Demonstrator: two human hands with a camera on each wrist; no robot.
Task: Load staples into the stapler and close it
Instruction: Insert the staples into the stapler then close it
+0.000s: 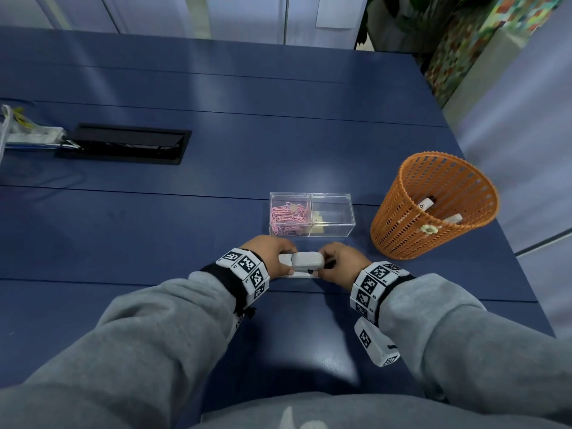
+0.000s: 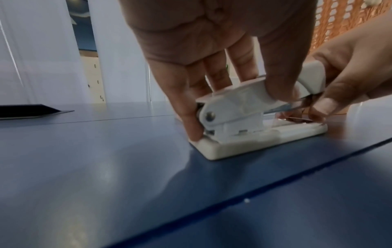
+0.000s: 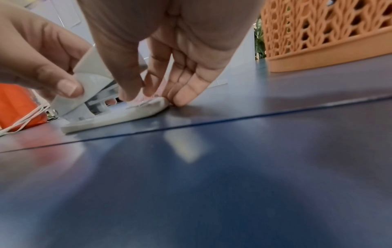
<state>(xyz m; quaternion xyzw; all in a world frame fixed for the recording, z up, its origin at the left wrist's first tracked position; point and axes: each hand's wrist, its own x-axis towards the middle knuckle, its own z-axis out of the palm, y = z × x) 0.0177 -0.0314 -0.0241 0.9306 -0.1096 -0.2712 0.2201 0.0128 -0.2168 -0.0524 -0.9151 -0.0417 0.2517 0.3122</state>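
A white stapler [image 1: 305, 263] lies on the blue table [image 1: 185, 227] just in front of me, its top cover [image 2: 244, 97] raised a little off the base [image 2: 244, 144]. My left hand [image 1: 278, 258] grips the hinge end, thumb [image 2: 275, 80] on the cover and a finger behind the hinge. My right hand [image 1: 334, 261] pinches the front end of the stapler [image 3: 101, 104], thumb and fingers meeting over the base tip. Whether staples sit inside the stapler is hidden by the fingers.
Behind the stapler stands a clear two-part box [image 1: 312, 215], with pink paper clips on the left and a small pale block on the right. An orange mesh basket [image 1: 433, 205] holding markers stands at the right. A black cable hatch [image 1: 123, 144] is at the far left.
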